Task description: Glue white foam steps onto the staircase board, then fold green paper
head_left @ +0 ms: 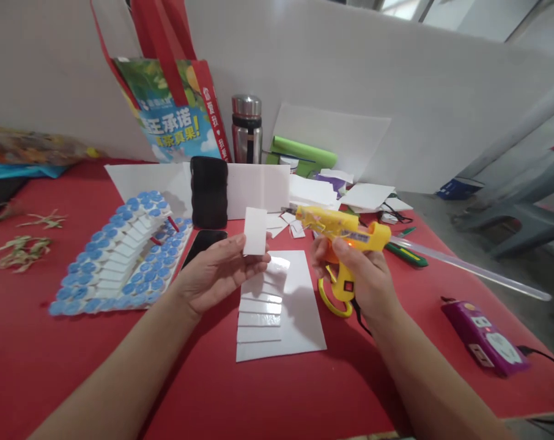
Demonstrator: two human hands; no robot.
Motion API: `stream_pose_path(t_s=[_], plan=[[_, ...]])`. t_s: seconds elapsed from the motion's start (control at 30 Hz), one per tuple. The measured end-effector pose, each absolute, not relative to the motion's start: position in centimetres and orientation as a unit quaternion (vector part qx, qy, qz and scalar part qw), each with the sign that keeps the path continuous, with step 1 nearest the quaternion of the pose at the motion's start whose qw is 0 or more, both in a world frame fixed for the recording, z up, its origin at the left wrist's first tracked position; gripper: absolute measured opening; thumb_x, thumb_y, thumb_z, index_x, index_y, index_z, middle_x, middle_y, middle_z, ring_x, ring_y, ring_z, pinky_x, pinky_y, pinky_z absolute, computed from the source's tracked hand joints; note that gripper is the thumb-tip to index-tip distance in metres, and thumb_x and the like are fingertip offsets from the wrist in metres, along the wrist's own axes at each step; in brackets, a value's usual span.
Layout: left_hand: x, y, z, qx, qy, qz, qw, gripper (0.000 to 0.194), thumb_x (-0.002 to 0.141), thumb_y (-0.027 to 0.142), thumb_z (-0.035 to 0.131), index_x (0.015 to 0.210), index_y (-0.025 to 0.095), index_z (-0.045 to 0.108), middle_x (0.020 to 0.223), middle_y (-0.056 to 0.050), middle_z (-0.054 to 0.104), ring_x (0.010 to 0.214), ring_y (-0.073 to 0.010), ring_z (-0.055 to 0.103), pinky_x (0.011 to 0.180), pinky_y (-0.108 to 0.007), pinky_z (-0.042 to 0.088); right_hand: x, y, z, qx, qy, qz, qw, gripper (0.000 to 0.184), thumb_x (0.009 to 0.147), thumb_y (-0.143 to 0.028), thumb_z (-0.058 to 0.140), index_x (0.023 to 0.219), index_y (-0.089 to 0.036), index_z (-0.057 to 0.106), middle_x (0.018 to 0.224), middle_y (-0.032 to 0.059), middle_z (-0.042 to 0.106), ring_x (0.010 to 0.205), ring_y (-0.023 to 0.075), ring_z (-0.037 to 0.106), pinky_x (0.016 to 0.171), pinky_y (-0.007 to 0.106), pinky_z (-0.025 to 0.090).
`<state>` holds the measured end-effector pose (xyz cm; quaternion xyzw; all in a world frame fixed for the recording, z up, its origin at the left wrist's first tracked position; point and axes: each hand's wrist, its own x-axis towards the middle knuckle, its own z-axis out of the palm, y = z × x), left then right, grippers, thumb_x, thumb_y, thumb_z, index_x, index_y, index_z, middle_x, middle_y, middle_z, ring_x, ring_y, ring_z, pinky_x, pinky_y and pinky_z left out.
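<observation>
Two hands were occupied: your left hand [217,269] pinched a small white card [255,233] near its lower end, and your right hand [373,272] gripped a yellow glue gun [332,225], aimed toward nine o'clock. Its glue stick [469,264] jutted between three and four, crossing in view the right edge of the red table [277,400]. Below the card lay a white sheet [303,305], white strips [258,319] overlapping along its left side. From its near edge, the table extended toward six o'clock; a purple socket block [476,335] sat at three.
</observation>
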<state>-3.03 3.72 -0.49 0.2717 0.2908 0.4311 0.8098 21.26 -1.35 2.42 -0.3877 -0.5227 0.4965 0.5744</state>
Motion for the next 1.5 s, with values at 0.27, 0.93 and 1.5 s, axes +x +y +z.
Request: stream_pose_path(t_s=[0.27,0.93,1.5], plan=[[-2.5,3.1,-0.3,0.281,0.289,0.382,0.832,0.023,0.076,0.027,0.093,0.09,0.012,0.082,0.096,-0.012,0.082,0.091,-0.023,0.079,0.088,-0.029,0.065,22.0,-2.2,0.9,-0.369,-0.531,0.539,0.539,0.032,0.098,-0.047,0.069,0.082,-0.02,0.073,0.073,0.0021,0.067,0.057,0.0136,0.061,0.051,0.028,0.045],[-2.1,3.2,-0.7,0.357,0.243,0.297,0.852,0.032,0.085,0.034,0.085,0.104,0.009,0.082,0.096,-0.013,0.078,0.081,-0.0154,0.071,0.078,-0.022,0.059,22.0,-2.0,0.8,-0.396,-0.53,0.539,0.522,0.034,0.096,-0.049,0.07,0.079,-0.019,0.071,0.07,0.0019,0.067,0.055,0.0131,0.059,0.05,0.027,0.046],[-2.5,3.2,-0.9,0.343,0.267,0.295,0.851,0.035,0.083,0.034,0.088,0.107,0.01,0.08,0.095,-0.012,0.08,0.079,-0.016,0.074,0.079,-0.023,0.06,21.7,-2.1,1.0,-0.397,-0.523,0.545,0.522,0.035,0.094,-0.051,0.072,0.077,-0.02,0.068,0.063,-0.001,0.063,0.05,0.0117,0.056,0.047,0.026,0.046]])
